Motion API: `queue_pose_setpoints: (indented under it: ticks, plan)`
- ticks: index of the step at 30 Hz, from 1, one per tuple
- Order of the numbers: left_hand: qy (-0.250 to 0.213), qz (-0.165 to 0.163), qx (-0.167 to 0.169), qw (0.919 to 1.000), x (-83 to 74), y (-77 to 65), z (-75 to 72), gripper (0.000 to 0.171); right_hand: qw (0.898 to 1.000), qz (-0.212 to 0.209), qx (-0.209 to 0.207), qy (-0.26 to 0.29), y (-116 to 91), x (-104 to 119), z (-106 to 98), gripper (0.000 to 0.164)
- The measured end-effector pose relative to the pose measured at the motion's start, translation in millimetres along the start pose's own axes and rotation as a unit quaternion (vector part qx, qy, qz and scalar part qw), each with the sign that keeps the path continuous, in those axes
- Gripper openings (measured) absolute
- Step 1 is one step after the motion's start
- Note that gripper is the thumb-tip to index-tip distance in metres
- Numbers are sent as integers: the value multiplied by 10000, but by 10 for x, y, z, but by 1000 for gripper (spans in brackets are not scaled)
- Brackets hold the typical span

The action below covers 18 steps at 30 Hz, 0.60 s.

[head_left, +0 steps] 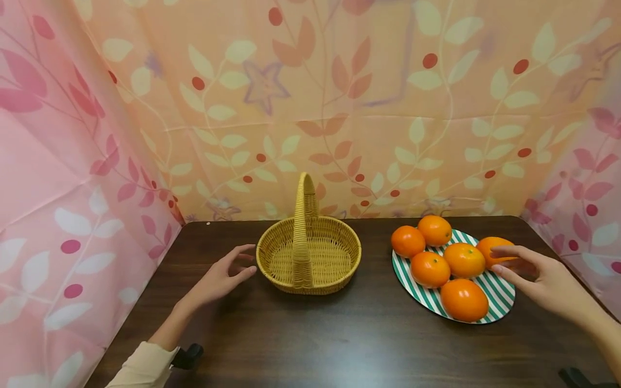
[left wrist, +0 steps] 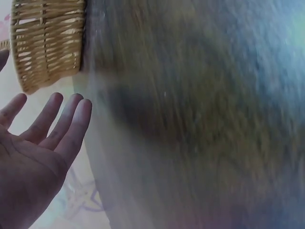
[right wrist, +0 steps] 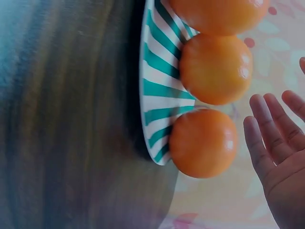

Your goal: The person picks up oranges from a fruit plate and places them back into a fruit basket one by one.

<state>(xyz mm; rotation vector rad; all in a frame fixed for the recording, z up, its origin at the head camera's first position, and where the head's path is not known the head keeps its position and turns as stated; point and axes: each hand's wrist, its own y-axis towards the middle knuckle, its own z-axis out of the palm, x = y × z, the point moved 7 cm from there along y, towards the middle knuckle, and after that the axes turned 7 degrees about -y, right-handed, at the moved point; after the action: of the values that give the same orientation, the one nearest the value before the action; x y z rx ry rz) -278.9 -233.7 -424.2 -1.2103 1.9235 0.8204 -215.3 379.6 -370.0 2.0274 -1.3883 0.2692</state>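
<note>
A yellow wicker basket (head_left: 332, 256) with a tall arched handle stands on the table, and no fruit shows inside it. My left hand (head_left: 220, 277) is by its left rim, fingers spread and holding nothing; the left wrist view shows a small gap between the fingertips and the basket (left wrist: 47, 43). On the right, several oranges (head_left: 463, 260) lie on a green-and-white striped plate (head_left: 499, 296). My right hand (head_left: 548, 277) hovers over the plate's right side, in front of the rightmost orange (head_left: 492, 249), partly covering it. In the right wrist view its fingers are extended, apart from the oranges (right wrist: 204, 143).
The dark wooden table (head_left: 315, 345) extends in front of the basket and plate. A flowered curtain (head_left: 339, 108) rises behind its back edge, and pink patterned cloth (head_left: 58, 188) hangs at the left side. Dark straps (head_left: 188, 355) sit at the wrists.
</note>
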Motion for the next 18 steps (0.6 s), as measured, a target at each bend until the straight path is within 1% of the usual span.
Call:
queue_pose_setpoints:
  ticks: [2,7,13,18]
  plan:
    - [-75,0,25,10000,-3,16,27,57,10000,16,43,21,-22,-4,31,39]
    - [-265,29,-59,9996,-15,55,59,59,10000,-10,84,-11,-84,30,66,39]
    - [-220,83,-33,9997,-56,110,100,64,9999,-34,148,-21,-173,101,110,39]
    - [-136,67,-36,9999,-49,135,121,65,9998,-73,195,10,-232,151,166,42]
